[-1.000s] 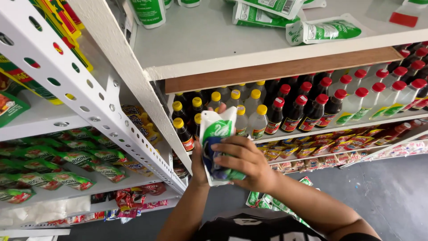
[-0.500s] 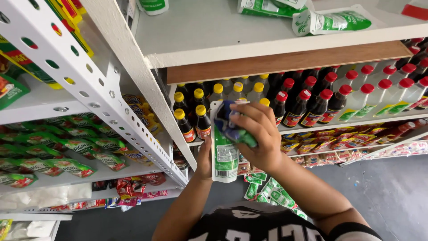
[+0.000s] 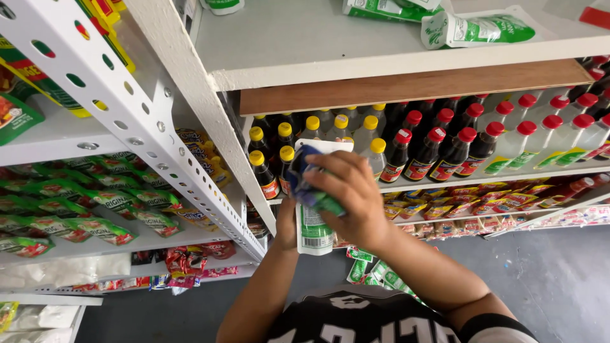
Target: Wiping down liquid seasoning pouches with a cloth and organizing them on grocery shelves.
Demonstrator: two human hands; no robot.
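My left hand [image 3: 286,223] grips a white and green refill pouch [image 3: 315,232] from behind and holds it upright in front of the shelves. Only the thumb side of that hand shows. My right hand [image 3: 348,190] presses a crumpled blue and green cloth [image 3: 304,176] against the pouch's upper front. The cloth covers most of the pouch's top half. Both forearms rise from the bottom of the view.
A white perforated upright [image 3: 146,127] slants across the left. Behind the pouch stand yellow-capped bottles [image 3: 267,162] and red-capped dark bottles [image 3: 438,152]. More green pouches [image 3: 476,28] lie on the top shelf [image 3: 318,44]. Green snack packets [image 3: 95,203] fill the left shelves, and several pouches [image 3: 368,273] lie on the grey floor.
My right hand slid the cloth from the pouch's lower half up to its top. The pouch tilted more upright and shifted slightly right.
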